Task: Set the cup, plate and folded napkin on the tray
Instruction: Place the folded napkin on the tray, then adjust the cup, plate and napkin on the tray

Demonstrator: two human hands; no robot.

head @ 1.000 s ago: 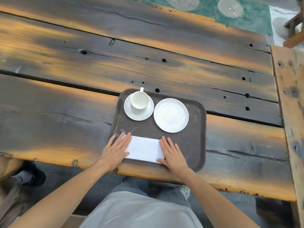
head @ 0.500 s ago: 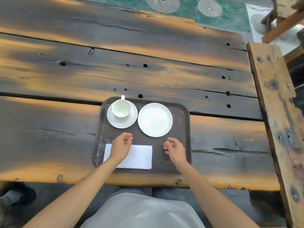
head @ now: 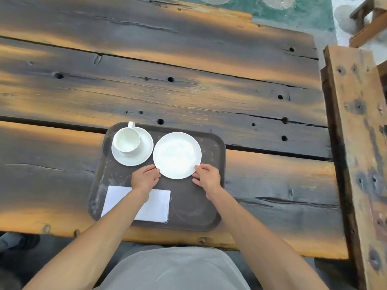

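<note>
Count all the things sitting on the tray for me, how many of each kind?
White ceramic cup: 1
Round white saucer under the cup: 1
Round white plate: 1
Folded white napkin: 1
Total: 4 things on the dark brown rectangular tray

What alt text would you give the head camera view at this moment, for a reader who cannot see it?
Two bare hands, left hand and right hand, touch opposite near edges of a white plate on a dark tray. A white cup on a saucer sits left of the plate, a folded white napkin lies nearer the person, all on a weathered plank table.
</note>
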